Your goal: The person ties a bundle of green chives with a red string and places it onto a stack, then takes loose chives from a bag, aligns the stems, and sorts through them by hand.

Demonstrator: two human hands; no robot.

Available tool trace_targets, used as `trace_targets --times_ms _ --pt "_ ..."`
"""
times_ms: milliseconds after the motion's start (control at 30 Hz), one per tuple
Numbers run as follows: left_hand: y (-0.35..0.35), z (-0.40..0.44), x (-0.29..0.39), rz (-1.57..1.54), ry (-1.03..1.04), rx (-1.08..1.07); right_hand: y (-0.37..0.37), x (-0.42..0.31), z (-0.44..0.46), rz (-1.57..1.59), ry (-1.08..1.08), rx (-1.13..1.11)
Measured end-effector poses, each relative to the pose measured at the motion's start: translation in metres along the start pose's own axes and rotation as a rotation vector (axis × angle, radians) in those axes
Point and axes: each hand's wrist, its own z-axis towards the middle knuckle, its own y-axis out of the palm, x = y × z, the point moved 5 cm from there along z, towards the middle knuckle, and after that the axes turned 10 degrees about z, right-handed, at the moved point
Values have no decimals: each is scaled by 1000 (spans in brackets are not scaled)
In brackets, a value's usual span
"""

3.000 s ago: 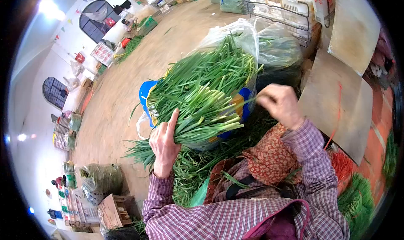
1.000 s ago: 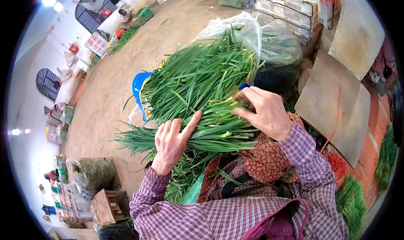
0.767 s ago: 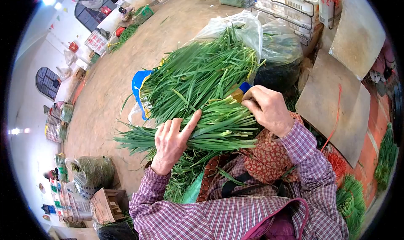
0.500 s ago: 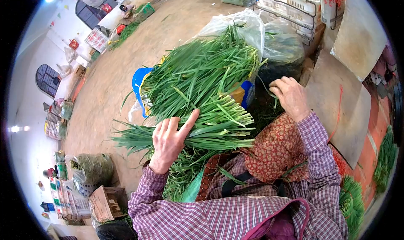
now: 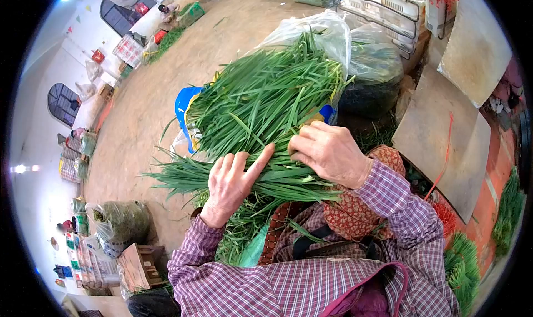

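Note:
A loose bunch of garlic chives (image 5: 277,184) lies across my lap, leaf tips to the left and pale stem ends to the right. My left hand (image 5: 232,179) grips it around the middle, its index finger stretched out along the top. Closer to the stem ends, my right hand (image 5: 327,153) is closed in a pinch on the chives; its fingertips are partly hidden among the leaves. Just beyond both hands is a big heap of garlic chives (image 5: 272,95) in an open plastic bag (image 5: 189,114) with blue and yellow edges.
A clear bag with a dark base (image 5: 369,75) stands behind the heap. Flat boards (image 5: 444,139) are at the right, with a red string (image 5: 448,150) on one. Tied green bundles (image 5: 462,270) sit at lower right. A wooden crate (image 5: 141,267) and a stuffed bag (image 5: 125,228) are at left.
My right hand has moved left and down from the open space beside the heap onto the bunch's stem end. My left hand stays on the bunch, shifted slightly right.

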Motion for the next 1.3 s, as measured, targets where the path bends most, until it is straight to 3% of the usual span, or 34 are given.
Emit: trace_targets --times_ms 233,367,433,500,567,633,700,767,900,967,1033,1167,1233,1267,1300 --pt "1 -8 -3 5 -14 -9 -23 52 -35 -139 145 111" --pt "2 -18 -11 10 -72 -34 -46 113 -74 -269 412 148" --pt "2 -17 -12 25 -75 -6 -49 130 -84 -387 569 41" --pt "1 -16 -11 21 -77 -17 -50 123 -80 -426 564 31" --pt "0 -13 -10 18 -75 -16 -55 84 -53 -339 398 147" --pt "-1 -12 -9 19 -70 -20 -44 74 -40 53 545 101" --pt "-1 -9 -8 21 -66 -23 -30 53 -28 195 530 49" --pt "-5 -7 -6 3 -46 6 -13 52 -22 222 385 116" --pt "-9 -12 -7 -11 -43 -46 -9 65 -32 153 357 188" --pt "-12 -18 -11 -57 -74 -13 -14 96 -51 -146 493 139" --pt "-14 -16 -13 -44 -65 25 -29 95 -48 -173 511 35" --pt "-23 -9 -8 -21 -21 90 -17 72 -12 388 244 -45" --pt "-26 -5 -7 -34 1 118 10 61 0 753 215 -180" --pt "-30 -3 -7 -43 -7 109 20 55 -3 1023 314 -330" --pt "-30 -5 -9 -39 -4 108 21 53 -9 1025 311 -327"
